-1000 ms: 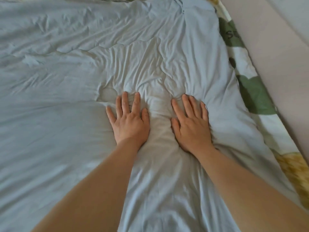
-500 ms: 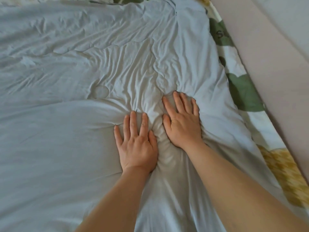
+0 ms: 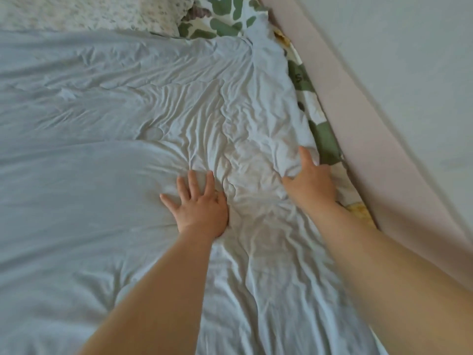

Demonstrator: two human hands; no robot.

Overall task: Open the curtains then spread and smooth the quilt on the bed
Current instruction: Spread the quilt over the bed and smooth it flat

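A pale blue-grey quilt (image 3: 102, 175) covers most of the bed, creased and bunched in the middle and towards its right edge. My left hand (image 3: 198, 203) lies flat on it with fingers spread, pressing the fabric. Over at the quilt's right edge is my right hand (image 3: 311, 183), palm down, fingers curling over the rim of the fabric; whether it grips the edge or only presses it I cannot tell. No curtains are in view.
A sheet with green and yellow patches (image 3: 325, 139) shows beside the quilt's right edge. A pinkish padded bed frame (image 3: 371, 139) runs along the right, with a pale wall (image 3: 422, 73) beyond. A floral pillow (image 3: 89, 14) lies at the top.
My right hand has slid right from the middle to the quilt's edge, and the two hands are now apart. The left hand has stayed flat. More of the pillow end shows now.
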